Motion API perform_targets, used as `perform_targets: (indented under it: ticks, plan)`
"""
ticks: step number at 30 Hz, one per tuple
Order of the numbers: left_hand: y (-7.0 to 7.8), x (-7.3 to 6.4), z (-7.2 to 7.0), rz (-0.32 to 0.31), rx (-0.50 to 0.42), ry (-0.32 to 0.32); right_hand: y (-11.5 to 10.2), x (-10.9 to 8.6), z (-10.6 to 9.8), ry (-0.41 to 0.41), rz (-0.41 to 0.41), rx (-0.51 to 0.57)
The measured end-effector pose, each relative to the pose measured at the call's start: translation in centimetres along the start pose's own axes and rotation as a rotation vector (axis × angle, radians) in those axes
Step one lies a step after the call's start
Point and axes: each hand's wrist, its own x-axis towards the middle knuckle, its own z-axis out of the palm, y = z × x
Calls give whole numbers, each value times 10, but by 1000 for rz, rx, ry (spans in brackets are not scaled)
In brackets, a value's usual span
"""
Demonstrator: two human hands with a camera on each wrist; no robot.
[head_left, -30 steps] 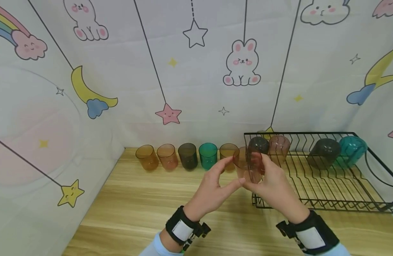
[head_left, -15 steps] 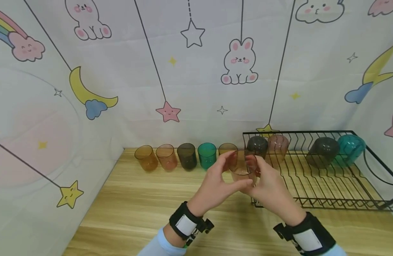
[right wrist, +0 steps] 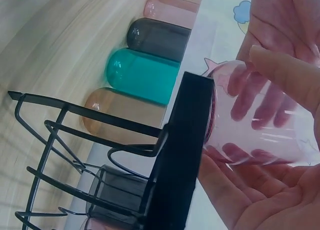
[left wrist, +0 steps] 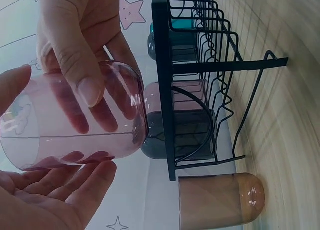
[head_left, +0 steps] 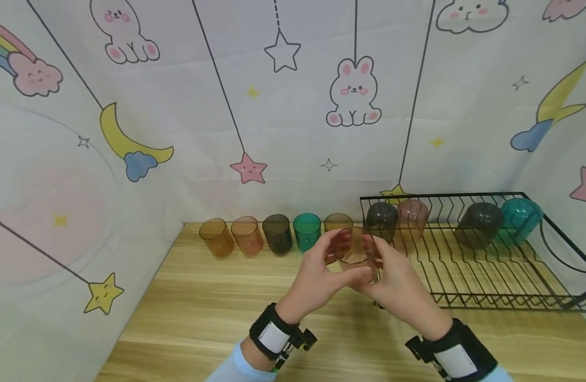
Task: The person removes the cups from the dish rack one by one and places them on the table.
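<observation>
A clear pink drinking glass (head_left: 356,254) is held upright above the table, mouth up, just left of the rack's near corner. My left hand (head_left: 317,273) holds its left side, thumb in front and fingers behind. From the other side my right hand (head_left: 395,273) grips it, its fingers showing through the pink wall in the left wrist view. Both thumbs lie near each other low on the glass. Behind the hands, a brownish glass (head_left: 338,221) is partly hidden.
A black wire dish rack (head_left: 465,294) stands at the right, bearing upside-down glasses: grey (head_left: 382,218), pink (head_left: 413,216), dark grey (head_left: 480,225) and teal (head_left: 522,220). Along the back wall run upright amber (head_left: 216,237), peach (head_left: 247,235), smoky (head_left: 277,234) and teal-green (head_left: 307,232) glasses.
Both hands have carried the pink glass a little left and down, away from the rack's edge. Its mouth now faces the head camera more. The other glasses stay put.
</observation>
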Motion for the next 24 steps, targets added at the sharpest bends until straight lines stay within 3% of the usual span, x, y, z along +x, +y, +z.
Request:
perform_targets:
  ticks: [3,6,9,17,21,24]
  plan:
    - [-4,0,-5,5,5,26,0,0,-2,-6,1,-9]
    - [-18,1,-14,23,46,75,1,0,-7,-2,22,-38]
    - [-39,0,-33,15,78,152,5,-1,-13,13,49,-80]
    - [-80,-29,-114,-66,143,481,20,-4,-33,67,98,-168]
    - [-98,-49,-153,-154,216,619,27,-5,-40,77,115,-195]
    - [-110,-59,-175,-241,272,698,31,-5,-44,72,119,-191]
